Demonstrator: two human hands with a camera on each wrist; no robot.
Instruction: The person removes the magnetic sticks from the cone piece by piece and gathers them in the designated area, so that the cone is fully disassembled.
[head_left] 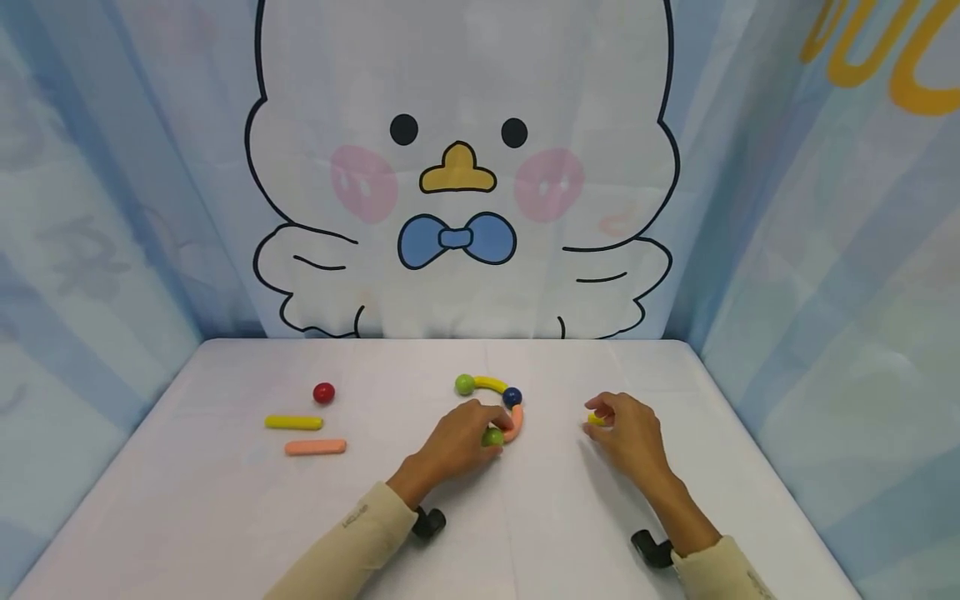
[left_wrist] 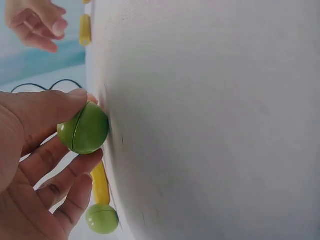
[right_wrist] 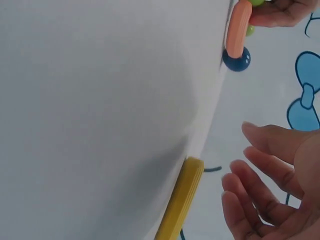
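Observation:
My left hand [head_left: 459, 437] pinches a green ball [left_wrist: 84, 129] between thumb and fingers, at the near end of a curved salmon stick [head_left: 517, 419]. That stick meets a dark blue ball [head_left: 512, 397], from which a curved yellow stick [head_left: 491, 383] leads to another green ball [head_left: 465, 384]. My right hand [head_left: 633, 437] hovers beside a yellow stick [right_wrist: 181, 200] at the right. Its fingers are loosely bent and apart, with nothing between them in the right wrist view. In the head view these fingers hide most of that yellow stick.
On the left of the white table [head_left: 187, 500] lie a red ball [head_left: 324, 393], a straight yellow stick [head_left: 294, 422] and a straight salmon stick [head_left: 316, 447]. A printed curtain [head_left: 465, 292] stands behind the table. Black wrist devices [head_left: 429, 523] sit below both cuffs.

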